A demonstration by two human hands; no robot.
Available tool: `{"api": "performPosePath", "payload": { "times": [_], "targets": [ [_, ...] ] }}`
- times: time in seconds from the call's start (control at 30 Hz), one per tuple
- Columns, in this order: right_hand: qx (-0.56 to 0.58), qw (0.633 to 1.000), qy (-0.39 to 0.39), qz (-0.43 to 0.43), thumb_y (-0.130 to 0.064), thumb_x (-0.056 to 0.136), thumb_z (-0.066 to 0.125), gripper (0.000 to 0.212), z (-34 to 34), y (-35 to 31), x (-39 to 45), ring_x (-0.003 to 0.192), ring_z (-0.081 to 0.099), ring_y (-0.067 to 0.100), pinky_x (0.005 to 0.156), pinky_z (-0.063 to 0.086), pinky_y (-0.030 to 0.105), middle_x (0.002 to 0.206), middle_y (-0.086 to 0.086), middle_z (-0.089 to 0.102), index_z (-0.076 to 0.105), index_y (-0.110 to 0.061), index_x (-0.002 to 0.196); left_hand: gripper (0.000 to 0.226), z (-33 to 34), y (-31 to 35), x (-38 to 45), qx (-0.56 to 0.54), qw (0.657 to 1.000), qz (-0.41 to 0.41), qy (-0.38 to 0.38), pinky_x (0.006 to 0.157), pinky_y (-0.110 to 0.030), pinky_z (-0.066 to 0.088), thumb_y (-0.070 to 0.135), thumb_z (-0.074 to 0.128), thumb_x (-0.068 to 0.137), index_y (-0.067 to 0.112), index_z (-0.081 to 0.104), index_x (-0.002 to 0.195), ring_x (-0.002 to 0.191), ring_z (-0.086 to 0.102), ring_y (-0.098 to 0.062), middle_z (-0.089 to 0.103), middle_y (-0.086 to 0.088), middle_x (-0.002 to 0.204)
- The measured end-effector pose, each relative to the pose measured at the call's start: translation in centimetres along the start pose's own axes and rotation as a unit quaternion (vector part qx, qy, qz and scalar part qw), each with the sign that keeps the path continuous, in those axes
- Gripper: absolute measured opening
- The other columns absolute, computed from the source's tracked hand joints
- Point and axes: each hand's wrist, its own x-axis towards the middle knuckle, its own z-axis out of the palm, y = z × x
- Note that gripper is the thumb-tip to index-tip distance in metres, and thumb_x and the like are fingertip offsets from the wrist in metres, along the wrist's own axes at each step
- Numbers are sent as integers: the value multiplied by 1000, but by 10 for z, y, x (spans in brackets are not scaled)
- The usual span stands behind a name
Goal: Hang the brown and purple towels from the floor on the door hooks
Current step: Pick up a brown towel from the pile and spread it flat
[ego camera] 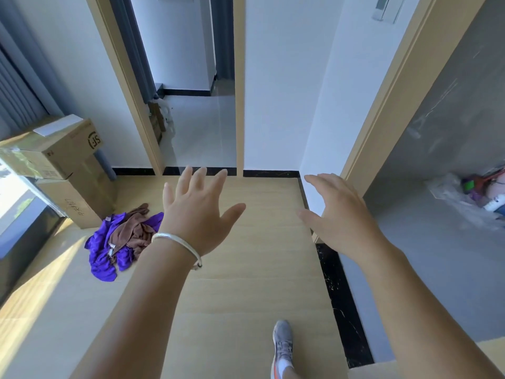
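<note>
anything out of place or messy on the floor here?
Yes: the purple towel and brown towel lie crumpled in one heap on the wooden floor beside the stacked cardboard boxes, brown on top. Both hands are empty.

Crumpled purple towel on the floor, brown towel bunched on top of it.

wooden floor, purple towel, cardboard boxes
</note>
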Motion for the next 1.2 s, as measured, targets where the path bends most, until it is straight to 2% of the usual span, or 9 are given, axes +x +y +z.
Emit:
{"api": "performPosePath", "payload": {
  "times": [0.13, 0.43, 0.77, 0.97, 1.2],
  "targets": [
    [9, 1000, 0, -10, -35, 87, 62, 61, 4, 21, 65, 135, 26, 13, 114, 23, 37, 143, -5, 40, 40, -25, 143, 73, 14, 5, 60, 13, 1000, -5, 4, 117, -53, 4, 71, 30, 88, 36, 13, 150, 148, -2, -23, 14, -1, 159],
    [36, 999, -30, -20, -34, 88, 62, 62, -1, 82, 230, 142, 20, 12, 117, 19, 40, 149, -7, 34, 37, -27, 145, 73, 34, 30, 218, 31, 999, -28, 14, 116, -54, 3, 72, 29, 87, 37, 15, 149, 148, 0, -24, 16, -1, 159],
    [36, 997, -57, -40, -33, 88, 60, 62, 25, 120, 359, 143, 19, 12, 117, 20, 39, 149, -7, 34, 37, -26, 145, 72, 49, 34, 347, 18, 999, -48, 9, 117, -53, 3, 69, 31, 89, 36, 14, 150, 148, -2, -23, 14, -1, 160],
    [19, 997, -48, -50, -39, 89, 61, 61, 54, 122, 451, 142, 20, 12, 117, 20, 37, 149, -5, 35, 39, -25, 144, 72, 66, 9, 434, 0, 999, -45, 8, 117, -53, 4, 69, 32, 89, 35, 15, 150, 148, -3, -21, 14, -1, 159],
    [-20, 994, -60, -92, -41, 90, 60, 62, 86, 82, 587, 142, 21, 13, 116, 22, 38, 149, -4, 35, 37, -25, 145, 72, 65, -57, 557, -42, 995, -76, 37, 119, -53, 5, 66, 36, 90, 35, 14, 151, 148, -4, -21, 13, -1, 160]
  ]
}}
